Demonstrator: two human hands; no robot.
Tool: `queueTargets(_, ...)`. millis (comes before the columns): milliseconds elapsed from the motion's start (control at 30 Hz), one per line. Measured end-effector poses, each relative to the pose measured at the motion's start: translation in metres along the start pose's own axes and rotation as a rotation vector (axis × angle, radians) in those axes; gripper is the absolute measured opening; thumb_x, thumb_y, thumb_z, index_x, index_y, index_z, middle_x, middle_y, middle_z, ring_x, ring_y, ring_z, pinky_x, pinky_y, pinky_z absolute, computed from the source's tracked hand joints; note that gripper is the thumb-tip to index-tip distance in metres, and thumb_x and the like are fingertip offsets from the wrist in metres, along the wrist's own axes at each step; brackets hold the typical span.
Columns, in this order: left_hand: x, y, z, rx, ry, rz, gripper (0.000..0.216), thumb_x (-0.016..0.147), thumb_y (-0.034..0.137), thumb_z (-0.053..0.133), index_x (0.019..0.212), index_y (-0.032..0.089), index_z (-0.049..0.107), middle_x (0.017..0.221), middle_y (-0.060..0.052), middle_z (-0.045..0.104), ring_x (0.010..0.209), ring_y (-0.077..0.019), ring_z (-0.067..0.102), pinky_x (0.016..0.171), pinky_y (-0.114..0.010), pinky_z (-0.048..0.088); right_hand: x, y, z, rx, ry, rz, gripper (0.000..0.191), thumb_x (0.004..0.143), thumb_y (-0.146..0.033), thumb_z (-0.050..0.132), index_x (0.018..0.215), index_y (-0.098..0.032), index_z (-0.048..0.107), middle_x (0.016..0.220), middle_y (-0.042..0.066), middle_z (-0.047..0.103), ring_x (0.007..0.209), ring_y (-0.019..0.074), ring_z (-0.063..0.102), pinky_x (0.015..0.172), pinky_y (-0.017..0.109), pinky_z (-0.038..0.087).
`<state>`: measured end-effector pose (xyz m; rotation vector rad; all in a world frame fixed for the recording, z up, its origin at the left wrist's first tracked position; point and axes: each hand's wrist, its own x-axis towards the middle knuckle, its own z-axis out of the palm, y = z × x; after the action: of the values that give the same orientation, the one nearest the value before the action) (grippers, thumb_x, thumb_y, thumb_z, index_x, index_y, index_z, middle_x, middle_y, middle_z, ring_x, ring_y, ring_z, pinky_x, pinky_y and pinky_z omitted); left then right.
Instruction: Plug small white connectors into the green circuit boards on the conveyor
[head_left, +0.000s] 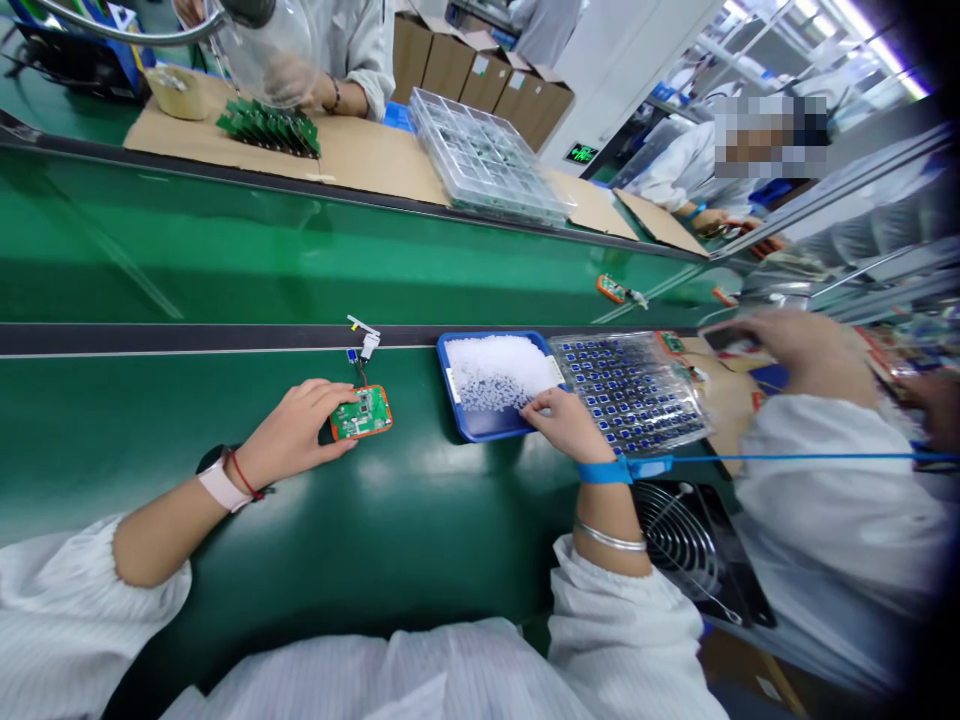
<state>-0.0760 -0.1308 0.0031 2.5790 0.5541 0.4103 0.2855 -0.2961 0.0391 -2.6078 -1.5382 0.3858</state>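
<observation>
My left hand [304, 428] grips a green circuit board [363, 412] with an orange rim, fingers along its top edge and thumb at its lower edge. Wires run from the board's far side to a small white connector piece [369, 345] and a little blue-and-white part [353, 356]. Over the near right corner of a blue tray [491, 431], the fingertips of my right hand [559, 415] are pinched together. Small white pieces [499, 370] fill most of that tray. Whatever those fingertips hold, if anything, is too small to make out.
A clear plastic tray with rows of dark blue parts [630, 390] lies right of the blue tray. A round fan grille [679, 535] is by my right forearm. Beyond it a co-worker's blurred arm [817, 360] reaches in. A green conveyor belt [300, 260] runs across, carrying another board [611, 289].
</observation>
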Motion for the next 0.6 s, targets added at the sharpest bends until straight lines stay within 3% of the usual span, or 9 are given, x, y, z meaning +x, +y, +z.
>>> queueTargets(133,0.0,0.0,-0.001,-0.003,0.012,0.014,0.049,0.081,0.043,0.059,0.123,0.019,0.048,0.125,-0.01,0.056,0.114,-0.0269,0.047,0.094,-0.042,0.039,-0.003,0.005,0.003,0.032,0.06,-0.006,0.018,0.074,-0.024,0.056,0.065,-0.015,0.069,0.077,0.008,0.067,0.077,0.0196,0.061,0.071,0.028,0.043)
queueTargets(600,0.001,0.014,-0.005,-0.065,-0.07,0.041,0.051,0.077,0.041,0.063,0.122,0.02,0.05,0.124,-0.009,0.057,0.115,-0.0268,0.049,0.096,-0.042,0.038,0.003,0.006,0.004,0.02,-0.033,-0.107,0.019,0.075,-0.019,0.053,0.06,-0.016,0.064,0.073,0.006,0.065,0.075,0.0177,0.058,0.072,0.027,0.042)
